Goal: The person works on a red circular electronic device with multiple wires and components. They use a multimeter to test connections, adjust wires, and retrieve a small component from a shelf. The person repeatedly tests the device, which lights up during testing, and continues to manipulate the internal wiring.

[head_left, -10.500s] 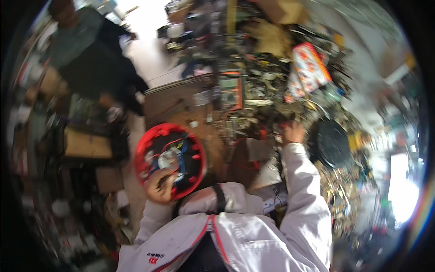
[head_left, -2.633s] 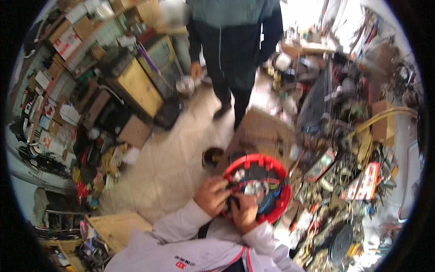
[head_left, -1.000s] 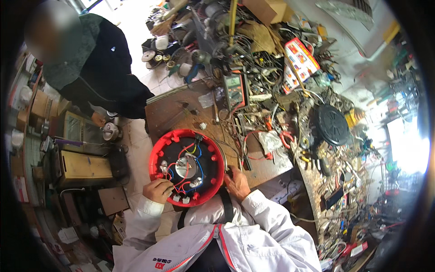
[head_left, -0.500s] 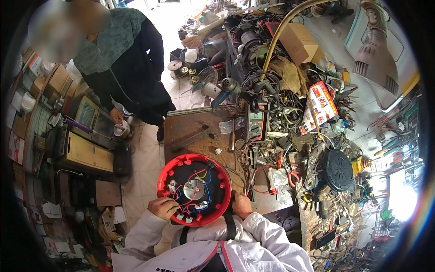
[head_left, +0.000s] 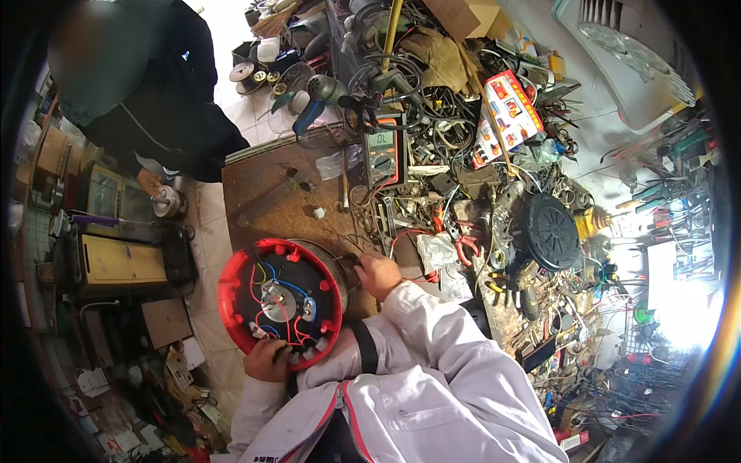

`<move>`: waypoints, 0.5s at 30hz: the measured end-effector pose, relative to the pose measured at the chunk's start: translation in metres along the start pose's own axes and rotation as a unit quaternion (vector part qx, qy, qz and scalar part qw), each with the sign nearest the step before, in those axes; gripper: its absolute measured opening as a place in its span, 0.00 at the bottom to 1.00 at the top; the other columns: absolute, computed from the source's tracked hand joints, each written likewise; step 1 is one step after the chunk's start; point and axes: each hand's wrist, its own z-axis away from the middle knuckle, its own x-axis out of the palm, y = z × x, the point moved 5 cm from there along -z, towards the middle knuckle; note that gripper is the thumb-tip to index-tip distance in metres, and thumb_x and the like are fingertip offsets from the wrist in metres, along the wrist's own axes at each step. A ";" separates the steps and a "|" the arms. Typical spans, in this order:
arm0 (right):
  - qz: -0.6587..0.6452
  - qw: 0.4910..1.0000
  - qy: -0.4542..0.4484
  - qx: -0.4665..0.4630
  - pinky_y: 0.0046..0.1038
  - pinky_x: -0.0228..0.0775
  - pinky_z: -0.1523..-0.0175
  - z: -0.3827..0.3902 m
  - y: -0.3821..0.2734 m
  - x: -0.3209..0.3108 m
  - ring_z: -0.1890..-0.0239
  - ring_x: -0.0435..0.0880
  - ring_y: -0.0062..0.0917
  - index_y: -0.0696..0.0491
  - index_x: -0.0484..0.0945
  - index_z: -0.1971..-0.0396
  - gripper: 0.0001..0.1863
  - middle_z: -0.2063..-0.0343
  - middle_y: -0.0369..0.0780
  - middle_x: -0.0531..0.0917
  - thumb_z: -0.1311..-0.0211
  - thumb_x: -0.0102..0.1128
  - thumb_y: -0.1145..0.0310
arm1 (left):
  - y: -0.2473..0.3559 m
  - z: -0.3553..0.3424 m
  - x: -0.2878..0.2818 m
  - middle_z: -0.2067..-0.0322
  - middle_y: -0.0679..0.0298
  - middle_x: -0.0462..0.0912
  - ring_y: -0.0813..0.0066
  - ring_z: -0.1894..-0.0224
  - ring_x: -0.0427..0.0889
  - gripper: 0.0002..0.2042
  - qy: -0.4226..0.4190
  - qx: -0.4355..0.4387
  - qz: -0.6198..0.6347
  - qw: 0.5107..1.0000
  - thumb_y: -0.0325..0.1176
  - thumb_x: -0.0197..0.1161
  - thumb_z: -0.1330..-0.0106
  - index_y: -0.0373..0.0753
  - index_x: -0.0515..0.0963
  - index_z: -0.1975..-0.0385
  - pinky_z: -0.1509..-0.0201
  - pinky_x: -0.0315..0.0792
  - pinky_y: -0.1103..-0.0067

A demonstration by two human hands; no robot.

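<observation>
Two hands worked at one red-rimmed round housing [head_left: 334, 316], which lay toward 8 o'clock of the view's centre, by the near edge of the one desk [head_left: 251, 174], tipped so that its outer wall showed at 2 o'clock. The left hand [head_left: 267, 360] was at the housing's 6 to 7 o'clock, fingers curled close together by the wires [head_left: 292, 287]; the right hand [head_left: 378, 276] was between 2 and 3 o'clock, fingers half bent beside the outer wall. One metal disc [head_left: 276, 303] sat inside the housing. Farther off were one multimeter [head_left: 383, 157] at 12, one colourful printed box [head_left: 509, 116] between 1 and 2, one black round lid [head_left: 550, 231] at 3, one red-handled pliers [head_left: 465, 248] just past 3, and one other person [head_left: 131, 116] at 10. The red and blue wires crossed too much to count. Both hands' fingertips were partly hidden, so I could not tell whether either gripped anything. The top edge cut off a brown carton [head_left: 467, 17], and glare washed out the wall between 3 and 4.
</observation>
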 end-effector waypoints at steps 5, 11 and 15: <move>0.294 0.954 0.053 0.012 0.42 0.73 0.50 0.064 0.138 -0.042 0.56 0.80 0.44 0.55 0.78 0.67 0.09 0.65 0.46 0.81 0.46 0.56 0.68 | -0.002 0.005 -0.005 0.71 0.56 0.84 0.59 0.71 0.85 0.12 0.028 0.009 -0.002 1.000 0.28 0.75 0.48 0.41 0.83 0.64 0.68 0.78 0.71; 0.391 0.910 0.082 0.110 0.46 0.67 0.42 0.072 0.214 -0.111 0.48 0.75 0.50 0.58 0.67 0.37 0.31 0.46 0.53 0.75 0.44 0.58 0.71 | -0.005 0.003 -0.007 0.67 0.57 0.85 0.61 0.66 0.86 0.10 -0.010 -0.114 0.048 0.992 0.32 0.71 0.41 0.40 0.82 0.61 0.63 0.78 0.72; 0.441 0.884 0.013 0.153 0.45 0.68 0.43 0.057 0.180 -0.119 0.48 0.74 0.48 0.60 0.72 0.43 0.26 0.48 0.51 0.76 0.43 0.58 0.69 | -0.013 0.011 0.004 0.69 0.57 0.85 0.63 0.68 0.86 0.10 0.048 -0.085 0.038 0.995 0.30 0.75 0.47 0.39 0.84 0.66 0.66 0.79 0.74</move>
